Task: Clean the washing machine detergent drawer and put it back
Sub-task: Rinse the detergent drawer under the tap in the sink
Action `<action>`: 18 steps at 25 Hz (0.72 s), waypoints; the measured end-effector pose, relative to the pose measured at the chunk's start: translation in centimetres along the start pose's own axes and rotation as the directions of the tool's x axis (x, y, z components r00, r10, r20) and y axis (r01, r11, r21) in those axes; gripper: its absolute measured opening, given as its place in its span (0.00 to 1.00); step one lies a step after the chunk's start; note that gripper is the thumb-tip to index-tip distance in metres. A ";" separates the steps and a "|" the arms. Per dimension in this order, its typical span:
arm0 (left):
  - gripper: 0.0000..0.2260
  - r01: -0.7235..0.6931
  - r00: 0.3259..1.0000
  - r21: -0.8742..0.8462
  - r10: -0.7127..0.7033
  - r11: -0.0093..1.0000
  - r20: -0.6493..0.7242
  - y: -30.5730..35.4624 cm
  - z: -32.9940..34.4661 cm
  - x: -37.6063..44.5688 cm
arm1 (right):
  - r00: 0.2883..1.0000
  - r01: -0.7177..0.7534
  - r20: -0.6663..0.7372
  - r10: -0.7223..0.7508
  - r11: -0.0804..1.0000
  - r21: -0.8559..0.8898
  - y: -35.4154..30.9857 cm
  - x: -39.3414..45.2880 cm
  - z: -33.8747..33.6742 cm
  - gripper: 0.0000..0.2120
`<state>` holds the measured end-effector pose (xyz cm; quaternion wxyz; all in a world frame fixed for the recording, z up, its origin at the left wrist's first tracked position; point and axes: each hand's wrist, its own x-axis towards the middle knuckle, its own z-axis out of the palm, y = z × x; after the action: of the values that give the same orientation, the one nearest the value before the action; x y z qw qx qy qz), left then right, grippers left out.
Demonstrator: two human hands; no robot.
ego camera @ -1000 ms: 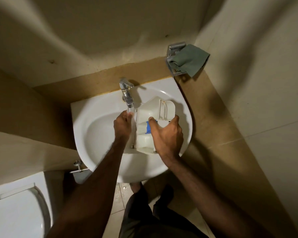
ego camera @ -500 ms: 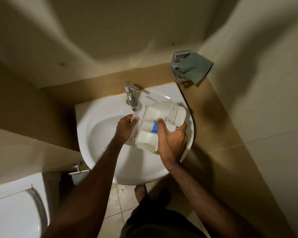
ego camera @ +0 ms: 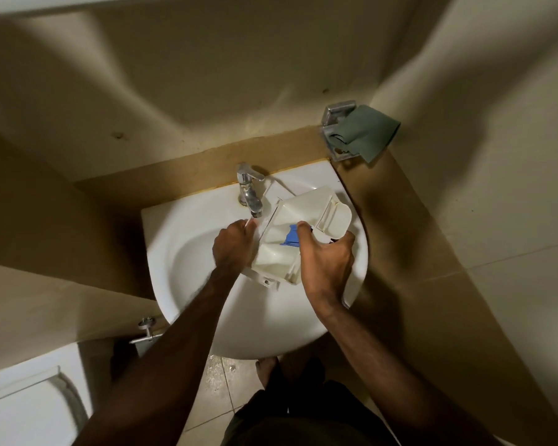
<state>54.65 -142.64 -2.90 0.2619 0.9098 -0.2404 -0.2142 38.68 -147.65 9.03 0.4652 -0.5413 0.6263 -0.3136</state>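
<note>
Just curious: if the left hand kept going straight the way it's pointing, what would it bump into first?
Probably the tap. The left hand points up toward its spout, already just beneath it, beside the detergent drawer. Depth is hard to judge.

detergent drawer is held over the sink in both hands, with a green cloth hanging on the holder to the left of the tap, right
Not quite: the green cloth hangs on the holder to the right of the tap, as the head view shows. The rest holds: the detergent drawer is held over the sink in the left hand and right hand.
</note>
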 end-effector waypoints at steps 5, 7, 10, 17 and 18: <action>0.13 -0.106 0.955 -0.232 0.164 0.967 0.247 -1.7 -0.6 0.5 | 0.999 -0.053 -0.009 0.054 0.998 0.035 0.5 0.8 -0.4 0.29; 0.13 -0.196 0.969 -0.116 0.210 0.974 0.128 -1.7 -0.7 0.6 | 0.993 -0.110 0.050 0.107 0.992 0.064 0.5 1.1 -0.7 0.27; 0.16 -0.196 0.969 -0.135 0.212 0.971 0.122 -1.3 -1.4 1.8 | 0.971 -0.115 0.216 0.105 0.993 0.030 -0.1 0.8 -1.9 0.31; 0.13 -0.032 0.969 -0.185 0.076 0.982 0.234 -0.3 -2.4 5.0 | 0.322 0.905 0.745 -0.585 -0.042 -0.424 -0.1 5.0 -5.6 0.55; 0.17 -0.034 0.965 -0.157 0.074 0.987 0.252 -0.2 -2.4 5.2 | 0.271 0.921 0.795 -0.543 -0.093 -0.378 -0.3 5.9 -5.5 0.56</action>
<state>60.04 -144.45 -2.54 0.3027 0.8449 -0.2800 -0.3409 33.84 -154.06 9.87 -0.0091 -0.9869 0.1488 -0.0623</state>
